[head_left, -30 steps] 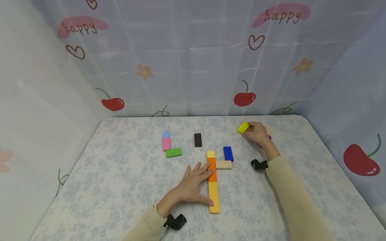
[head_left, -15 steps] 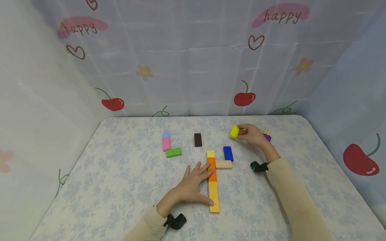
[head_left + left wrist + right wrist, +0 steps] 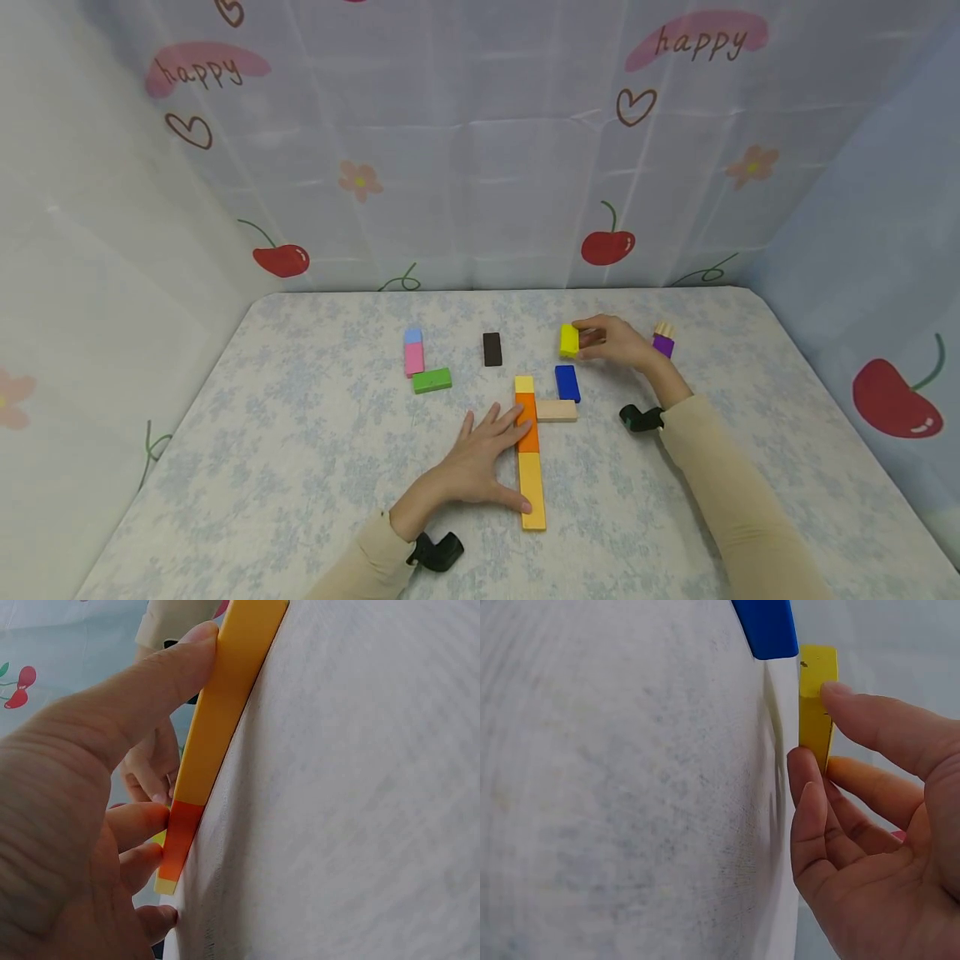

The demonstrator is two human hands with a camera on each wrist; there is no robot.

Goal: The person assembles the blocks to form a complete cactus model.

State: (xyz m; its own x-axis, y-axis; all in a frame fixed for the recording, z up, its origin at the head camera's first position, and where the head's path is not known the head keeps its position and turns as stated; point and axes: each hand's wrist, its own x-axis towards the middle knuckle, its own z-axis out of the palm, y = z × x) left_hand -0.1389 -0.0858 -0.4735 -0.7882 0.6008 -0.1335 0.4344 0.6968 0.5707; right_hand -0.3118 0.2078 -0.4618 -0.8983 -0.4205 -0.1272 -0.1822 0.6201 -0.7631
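Observation:
My right hand (image 3: pixel 617 340) pinches a bright yellow block (image 3: pixel 569 341) between thumb and fingers, just beyond a blue block (image 3: pixel 567 383). In the right wrist view the thumb presses one side of that yellow block (image 3: pixel 817 705). My left hand (image 3: pixel 483 458) lies with spread fingers along a straight row of blocks. Its thumb touches the long amber block (image 3: pixel 532 492) and its fingertips the orange block (image 3: pixel 528 437). A small pale yellow block (image 3: pixel 524 384) ends the row at the far side. A beige block (image 3: pixel 557 411) juts from the row's right side, touching the blue one.
A dark brown block (image 3: pixel 492 349) lies at the back middle. Further left are a light blue block (image 3: pixel 413 336), a pink block (image 3: pixel 414 359) and a green block (image 3: pixel 432 381). At right sit a purple block (image 3: pixel 663 346) and several beige pieces (image 3: pixel 664 329). Printed curtains rise behind the table.
My right hand has carried the yellow block left and nearer, turning it upright in the head view, and the purple block now shows behind it. The left hand has stayed put.

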